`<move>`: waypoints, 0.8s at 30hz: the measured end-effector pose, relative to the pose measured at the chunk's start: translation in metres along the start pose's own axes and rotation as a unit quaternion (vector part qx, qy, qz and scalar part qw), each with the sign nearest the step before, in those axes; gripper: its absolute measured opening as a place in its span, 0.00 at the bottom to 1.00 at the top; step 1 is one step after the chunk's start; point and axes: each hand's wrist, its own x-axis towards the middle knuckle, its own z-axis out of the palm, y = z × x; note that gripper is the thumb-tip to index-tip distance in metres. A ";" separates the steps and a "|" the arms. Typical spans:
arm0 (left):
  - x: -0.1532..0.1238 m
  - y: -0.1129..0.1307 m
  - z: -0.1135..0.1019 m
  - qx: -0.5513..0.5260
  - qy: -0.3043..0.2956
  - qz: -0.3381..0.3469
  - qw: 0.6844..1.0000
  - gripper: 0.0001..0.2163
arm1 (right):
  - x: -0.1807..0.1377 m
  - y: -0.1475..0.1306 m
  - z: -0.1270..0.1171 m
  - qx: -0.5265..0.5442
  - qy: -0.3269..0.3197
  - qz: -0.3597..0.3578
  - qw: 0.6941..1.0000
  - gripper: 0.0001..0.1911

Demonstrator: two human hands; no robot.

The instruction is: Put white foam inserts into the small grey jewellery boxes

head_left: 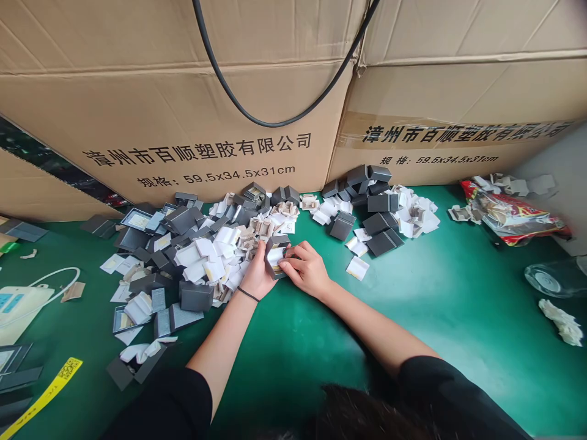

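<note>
My left hand [258, 273] is closed around a small dark grey gift box [271, 266], thumb up along its near side. The box stands open and shows a pale lining inside. At its right edge my right hand [309, 269] has its fingers curled in against the box and the lining; the fingertips are partly hidden. Just left of my hands spreads a pile of white folded paper inserts [202, 256], mixed with dark grey boxes [196, 297]. Behind the hands lie beige card inserts [282, 214].
Large cardboard cartons [206, 104] wall off the back, with a black cable [270, 125] hanging before them. More dark boxes [383, 232] and white inserts [417, 211] lie right of centre. Farther right are a red snack bag [516, 214], a clear cup [554, 278] and crumpled tissue [562, 322].
</note>
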 end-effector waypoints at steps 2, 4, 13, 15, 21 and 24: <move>0.000 0.000 0.000 0.003 -0.006 0.000 1.000 0.26 | 0.000 0.000 0.000 -0.001 -0.003 -0.001 1.000 0.18; 0.000 0.000 0.001 0.005 -0.006 0.005 1.000 0.26 | 0.000 0.000 0.000 -0.002 -0.004 -0.004 1.000 0.18; -0.001 0.000 0.003 0.012 -0.004 0.007 1.000 0.25 | 0.001 -0.004 -0.002 -0.015 -0.016 -0.008 1.000 0.17; -0.001 0.000 0.002 0.014 -0.004 0.008 1.000 0.25 | 0.001 -0.004 -0.002 -0.014 -0.013 -0.010 1.000 0.17; -0.002 0.000 0.002 0.017 0.008 -0.001 1.000 0.24 | 0.001 -0.004 -0.002 -0.008 -0.012 -0.015 1.000 0.16; -0.002 0.000 0.001 0.011 0.010 0.005 1.000 0.23 | 0.000 -0.003 -0.001 0.000 -0.002 -0.006 1.000 0.17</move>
